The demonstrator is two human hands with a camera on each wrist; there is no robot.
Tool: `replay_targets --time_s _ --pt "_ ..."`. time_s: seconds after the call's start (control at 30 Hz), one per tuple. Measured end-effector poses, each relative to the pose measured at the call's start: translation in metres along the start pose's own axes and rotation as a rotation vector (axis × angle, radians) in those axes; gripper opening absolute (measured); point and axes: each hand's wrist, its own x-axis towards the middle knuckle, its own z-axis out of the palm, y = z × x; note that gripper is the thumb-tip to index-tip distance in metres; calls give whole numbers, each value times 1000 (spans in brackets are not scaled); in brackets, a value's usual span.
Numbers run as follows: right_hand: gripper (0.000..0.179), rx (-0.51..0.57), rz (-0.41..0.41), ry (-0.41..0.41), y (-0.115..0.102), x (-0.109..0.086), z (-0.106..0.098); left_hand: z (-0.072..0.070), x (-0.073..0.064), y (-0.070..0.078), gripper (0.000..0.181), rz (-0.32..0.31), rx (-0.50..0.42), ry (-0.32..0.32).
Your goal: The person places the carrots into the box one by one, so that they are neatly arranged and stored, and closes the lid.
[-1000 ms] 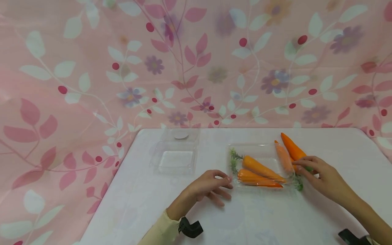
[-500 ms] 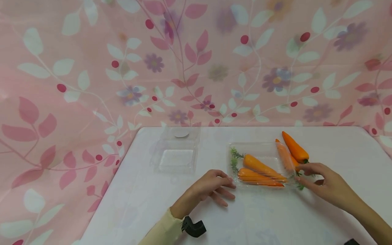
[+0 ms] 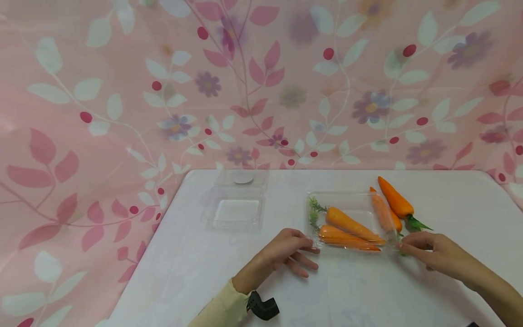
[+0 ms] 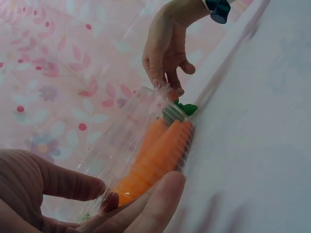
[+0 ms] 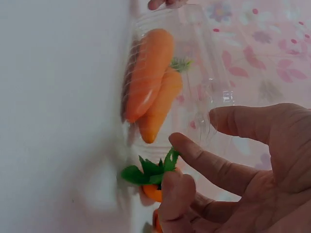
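Note:
A clear plastic box (image 3: 347, 198) lies on the table with two orange carrots, an upper carrot (image 3: 351, 225) and a lower carrot (image 3: 347, 238), inside. At its front left corner, the thumb and forefinger of my left hand (image 3: 288, 250) pinch the rim; the other fingers are spread. My right hand (image 3: 435, 252) holds the front right corner between thumb and forefinger. A paler carrot (image 3: 381, 209) shows through plastic at the right end, partly over another. Outside, to the right, lies a carrot with green leaves (image 3: 396, 200); those leaves (image 5: 153, 170) appear below the box in the right wrist view.
A second clear box (image 3: 237, 213), its lid (image 3: 243, 178) folded back with a white oval label, stands farther left on the white table (image 3: 196, 268). A pink flowered cloth (image 3: 261, 91) hangs behind the table's back edge.
My right hand has left the carrot with green leaves and come forward to the box's front right corner. The left hand stays at the left corner, shifting slightly right.

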Motion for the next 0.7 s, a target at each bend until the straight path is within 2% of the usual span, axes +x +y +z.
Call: replay_targets --time_s 0.1,0.2,0.33,0.43,0.7 --pt "37 83 8 -63 3 -1 -1 0 0 0 23 4 10 -6" --pt "35 119 5 -82 4 0 -1 0 0 -1 22 5 22 -6" --pt "38 163 64 -100 2 3 -1 2 1 -1 19 0 45 7" --pt "37 205 94 -107 2 5 0 4 1 0 16 -8 61 27" --pt "33 247 80 -90 3 8 8 5 3 -1 9 -9 67 41"
